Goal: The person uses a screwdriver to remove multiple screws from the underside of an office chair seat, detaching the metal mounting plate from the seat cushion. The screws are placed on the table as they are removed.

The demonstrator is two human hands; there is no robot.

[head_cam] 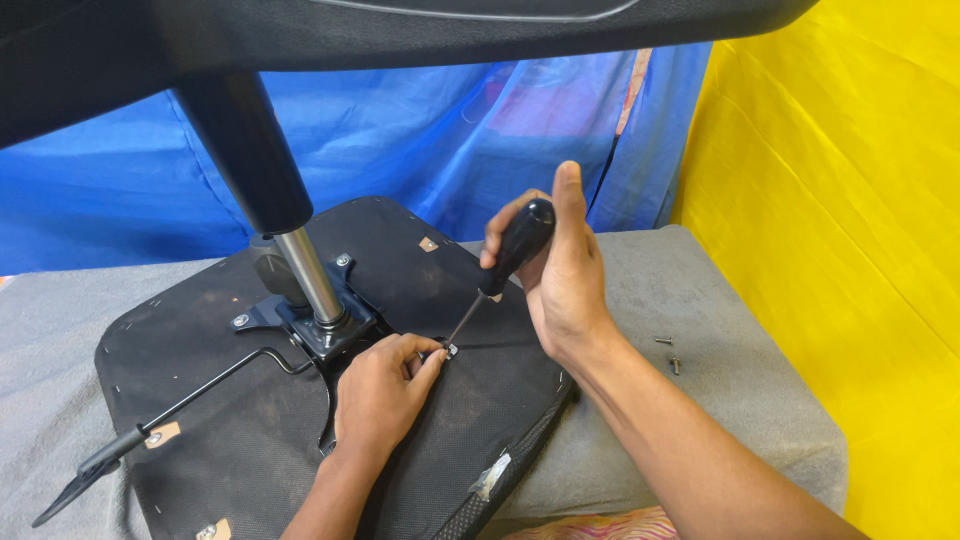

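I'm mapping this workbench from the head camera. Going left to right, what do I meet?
Lever handle → gas cylinder column → left hand → screwdriver in the right hand → loose screws → yellow sheet.

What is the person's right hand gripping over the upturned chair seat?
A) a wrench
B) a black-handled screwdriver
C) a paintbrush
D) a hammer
B: the right hand is wrapped around the black handle of a screwdriver, whose thin shaft slants down to a small fastener that the left hand pinches on the seat underside.
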